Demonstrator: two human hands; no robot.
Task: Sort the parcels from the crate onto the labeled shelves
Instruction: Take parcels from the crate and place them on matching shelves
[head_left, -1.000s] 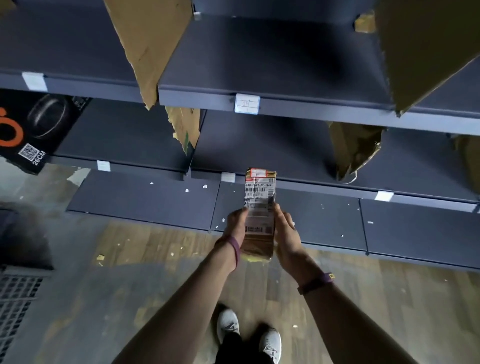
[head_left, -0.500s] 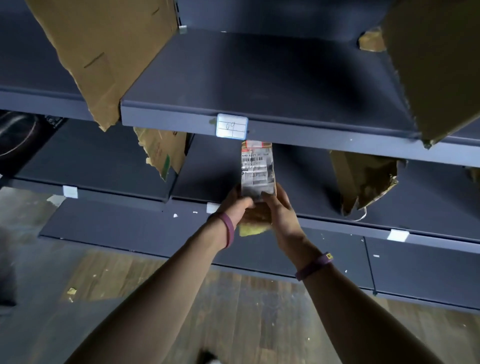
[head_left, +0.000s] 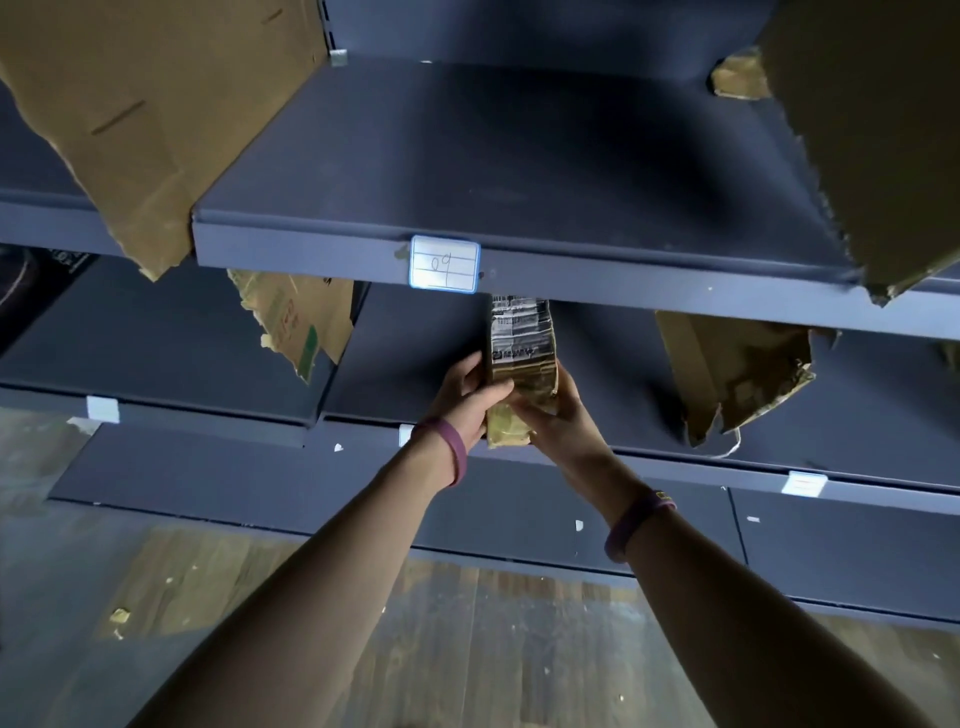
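Parcel (head_left: 522, 353): small brown packet, printed sticker facing camera, held upright just below and slightly right of label (head_left: 444, 263) marked "09". Top end meets front edge of shelf (head_left: 519, 156) carrying that label.
Left hand (head_left: 470, 395): below label, fingers curled round parcel's left side, thumb across front.
Right hand (head_left: 556, 415): below-right of label, fingers wrapped round parcel's lower right side.
Torn cardboard (head_left: 301, 322): lower left of label.
Crumpled cardboard piece (head_left: 727, 374): well to lower right of label.
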